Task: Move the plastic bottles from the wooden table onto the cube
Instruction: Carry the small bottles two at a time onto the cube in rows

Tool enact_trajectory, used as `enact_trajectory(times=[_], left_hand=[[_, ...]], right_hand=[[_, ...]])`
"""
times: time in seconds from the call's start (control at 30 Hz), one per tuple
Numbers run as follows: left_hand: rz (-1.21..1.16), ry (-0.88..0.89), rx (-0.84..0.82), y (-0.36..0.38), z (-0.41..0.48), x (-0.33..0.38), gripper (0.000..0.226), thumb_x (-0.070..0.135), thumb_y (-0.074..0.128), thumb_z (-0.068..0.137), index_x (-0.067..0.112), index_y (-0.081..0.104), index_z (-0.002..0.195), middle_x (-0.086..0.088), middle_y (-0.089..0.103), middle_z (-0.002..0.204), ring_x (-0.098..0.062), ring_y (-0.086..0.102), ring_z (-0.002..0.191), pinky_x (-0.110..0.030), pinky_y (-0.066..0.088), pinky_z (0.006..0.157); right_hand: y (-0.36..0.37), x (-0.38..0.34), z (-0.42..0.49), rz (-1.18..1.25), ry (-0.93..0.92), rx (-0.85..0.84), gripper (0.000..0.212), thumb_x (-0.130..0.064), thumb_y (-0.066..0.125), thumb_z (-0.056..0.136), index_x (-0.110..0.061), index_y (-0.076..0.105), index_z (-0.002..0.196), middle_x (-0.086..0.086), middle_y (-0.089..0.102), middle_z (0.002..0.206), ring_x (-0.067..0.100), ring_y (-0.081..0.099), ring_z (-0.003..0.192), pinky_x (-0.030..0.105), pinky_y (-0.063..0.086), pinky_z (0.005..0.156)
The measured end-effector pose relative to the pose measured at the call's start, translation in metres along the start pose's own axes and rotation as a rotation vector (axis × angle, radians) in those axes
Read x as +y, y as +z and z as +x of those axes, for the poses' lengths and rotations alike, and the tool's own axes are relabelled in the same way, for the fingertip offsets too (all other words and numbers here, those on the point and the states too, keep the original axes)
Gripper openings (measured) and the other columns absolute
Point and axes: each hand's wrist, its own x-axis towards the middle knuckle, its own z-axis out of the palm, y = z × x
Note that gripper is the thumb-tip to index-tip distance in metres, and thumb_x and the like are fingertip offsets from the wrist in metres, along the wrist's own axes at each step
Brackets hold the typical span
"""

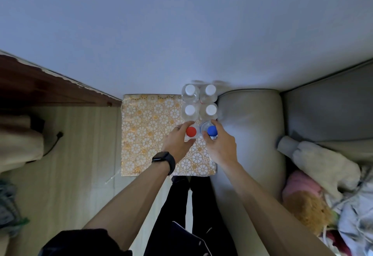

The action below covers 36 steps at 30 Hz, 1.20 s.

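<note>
Cube (145,134) patterned; left grip (177,142) curled round clear red-capped bottle (191,131), right grip (221,146) round clear blue-capped bottle (212,130), both upright.

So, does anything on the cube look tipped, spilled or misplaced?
Nothing stands out: four white-capped bottles stand upright on the cube; left hand grips the red-capped bottle, right hand the blue-capped bottle.
</note>
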Motion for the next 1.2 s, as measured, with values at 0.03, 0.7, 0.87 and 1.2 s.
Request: enact_trajectory(times=[0.03, 0.7, 0.87, 1.2], left_hand=[[-0.022, -0.005, 0.008, 0.0, 0.001, 0.0, 0.057, 0.032, 0.071, 0.089, 0.037, 0.047, 0.14, -0.003, 0.06, 0.129, -0.027, 0.064, 0.109, -0.049, 0.052, 0.094], [-0.146, -0.104, 0.039, -0.002, -0.007, -0.013, 0.078, 0.01, 0.073, 0.08, 0.037, 0.028, 0.138, -0.006, 0.054, 0.132, -0.027, 0.065, 0.103, -0.048, 0.059, 0.081], [-0.096, -0.124, -0.014, -0.021, -0.024, -0.02, 0.071, 0.015, 0.071, 0.084, 0.032, 0.034, 0.142, -0.007, 0.052, 0.138, -0.025, 0.064, 0.103, -0.045, 0.059, 0.083], [-0.068, -0.108, 0.107, -0.133, -0.127, -0.014, 0.053, 0.031, 0.063, 0.093, 0.03, 0.044, 0.142, 0.0, 0.056, 0.141, -0.019, 0.061, 0.114, -0.036, 0.056, 0.086]], right_hand=[[0.0, 0.0, -0.001, 0.001, -0.004, 0.002, 0.049, -0.044, 0.059, 0.096, -0.032, 0.049, 0.142, 0.001, 0.07, 0.105, 0.027, 0.067, 0.092, 0.035, 0.05, 0.082], [-0.003, -0.001, -0.012, -0.004, 0.141, -0.125, 0.086, -0.027, 0.069, 0.091, -0.019, 0.014, 0.158, 0.001, 0.061, 0.102, 0.016, 0.063, 0.071, 0.034, 0.054, 0.069], [-0.01, -0.006, -0.035, -0.274, 0.164, -0.323, 0.069, -0.045, 0.058, 0.094, -0.014, 0.033, 0.151, 0.005, 0.065, 0.118, 0.023, 0.063, 0.096, 0.029, 0.046, 0.079], [-0.063, -0.121, -0.101, -0.47, -0.267, -0.469, 0.045, -0.047, 0.051, 0.098, -0.028, 0.055, 0.139, -0.003, 0.055, 0.146, 0.019, 0.054, 0.129, 0.032, 0.042, 0.1]])
